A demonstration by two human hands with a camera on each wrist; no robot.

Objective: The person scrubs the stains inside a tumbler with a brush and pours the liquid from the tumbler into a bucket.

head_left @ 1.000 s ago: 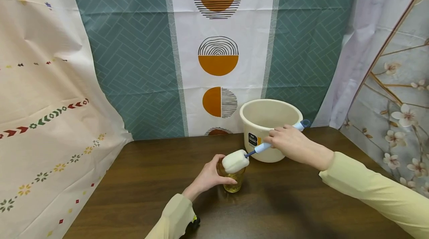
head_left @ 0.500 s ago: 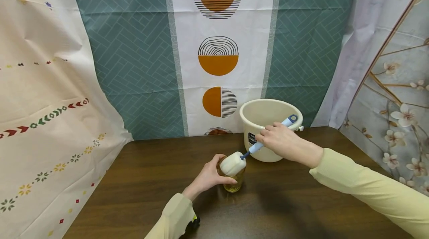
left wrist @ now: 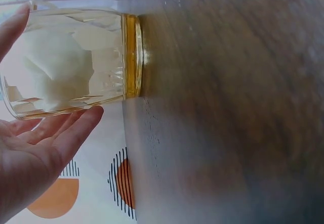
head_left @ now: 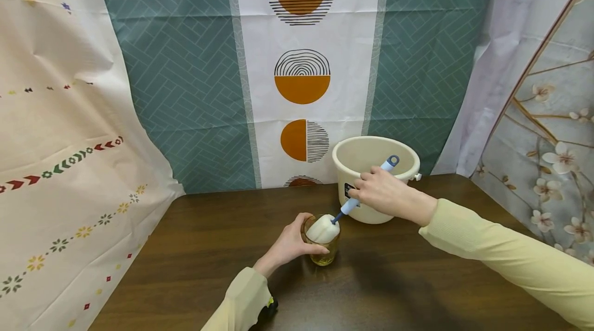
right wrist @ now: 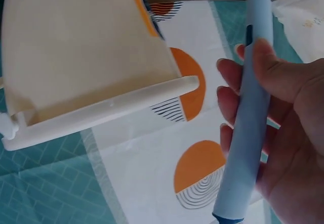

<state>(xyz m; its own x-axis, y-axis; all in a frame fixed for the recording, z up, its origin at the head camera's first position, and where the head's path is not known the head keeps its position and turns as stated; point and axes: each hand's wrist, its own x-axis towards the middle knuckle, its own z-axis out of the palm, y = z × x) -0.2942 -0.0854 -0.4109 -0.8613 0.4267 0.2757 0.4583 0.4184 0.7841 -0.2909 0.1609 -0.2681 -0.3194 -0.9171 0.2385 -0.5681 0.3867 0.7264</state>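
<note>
An amber glass tumbler [head_left: 323, 258] stands upright on the brown table, its faceted wall showing in the left wrist view. My left hand [head_left: 295, 243] grips it from the left, thumb on the near side and fingers round the far side. A bottle brush with a white sponge head [head_left: 323, 229] slants down into the glass; through the wall in the left wrist view, the sponge [left wrist: 58, 67] fills the upper part. My right hand [head_left: 385, 194] holds the brush by its light blue handle [right wrist: 248, 107], thumb along one side and fingers curled round the other.
A cream bucket [head_left: 341, 174] with a dark label stands just behind the right hand, partly covered by it. The wooden table [head_left: 223, 228] meets a patterned cloth [head_left: 185, 114] at the back. More cloths hang at left and right.
The right hand has moved left and down, bringing the sponge from over the glass mouth into it. The brush handle has tilted steeper. The left hand and glass have stayed in place.
</note>
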